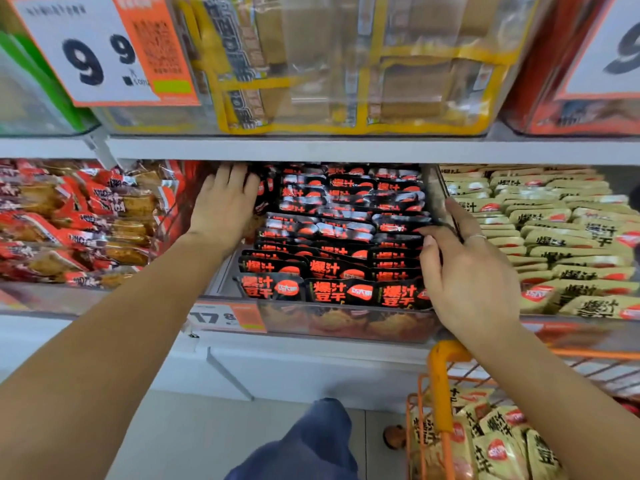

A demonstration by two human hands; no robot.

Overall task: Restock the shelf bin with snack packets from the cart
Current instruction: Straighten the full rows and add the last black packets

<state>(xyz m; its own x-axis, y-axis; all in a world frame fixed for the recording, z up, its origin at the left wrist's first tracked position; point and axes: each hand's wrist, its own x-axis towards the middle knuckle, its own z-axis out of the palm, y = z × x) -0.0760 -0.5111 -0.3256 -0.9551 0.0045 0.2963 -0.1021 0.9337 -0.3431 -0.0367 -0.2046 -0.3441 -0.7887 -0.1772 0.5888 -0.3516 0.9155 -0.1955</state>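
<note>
My left hand [225, 202] lies flat, fingers straight and close together, pressing on the left side of the black packets [341, 237] in the shelf bin [346, 323]. My right hand [471, 271] is at the right side of the same packets. Its thumb and fingers are a little curled and touch the packet edges, but I cannot tell if they pinch one or just push.

So the black packets sit between my two hands, standing in neat rows. I think I am tidying the rows to make room. To do this well, I should push gently from both sides at once, so the rows stay straight and do not tip over. I should press with flat fingers, not poke, because the packets are soft and can crumple.

The packets are small, flat and shiny, with red words on them. They look slippery. The bin has a clear, hard front wall.

Just past my right fingers is a bin of tan packets [554, 237]. Past my left fingers is a bin of red packets [86, 216], all crinkly and jumbled.

Below my right wrist is the orange cart [440, 386], made of thin wire. More tan packets in the cart [502, 445] lie in a loose heap, waiting to go up.
</note>
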